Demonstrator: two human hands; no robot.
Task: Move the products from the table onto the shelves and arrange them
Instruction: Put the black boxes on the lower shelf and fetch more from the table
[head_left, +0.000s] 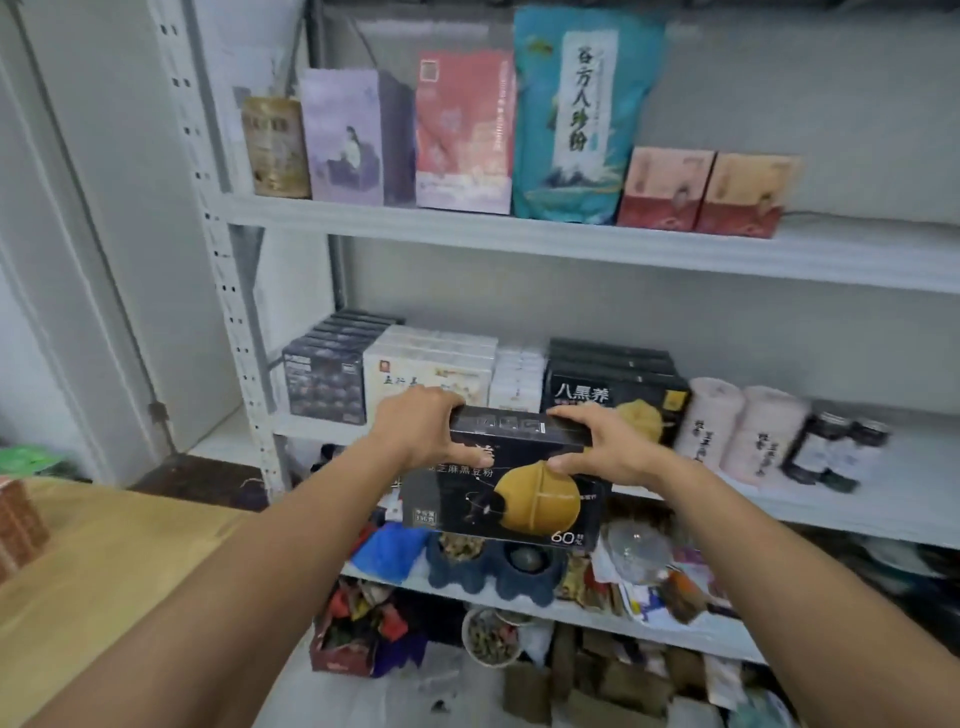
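Observation:
A black box with a yellow round emblem (498, 499) hangs in the air in front of the middle shelf (883, 499). My left hand (415, 434) grips its upper left corner, fingers over the top edge and thumb on the front. Gripping the upper right corner the same way is my right hand (597, 447). Just behind on the shelf stands a row of matching black boxes (613, 384). The wooden table (104, 571) lies at the lower left.
The middle shelf also holds dark boxes (324, 374), white boxes (431, 364), pink rolls (743, 431) and small dark jars (836, 447). The upper shelf (571, 244) carries a can, boxes and a teal bag (576, 114). Lower shelves are cluttered. A brown pack (18, 519) sits on the table's left edge.

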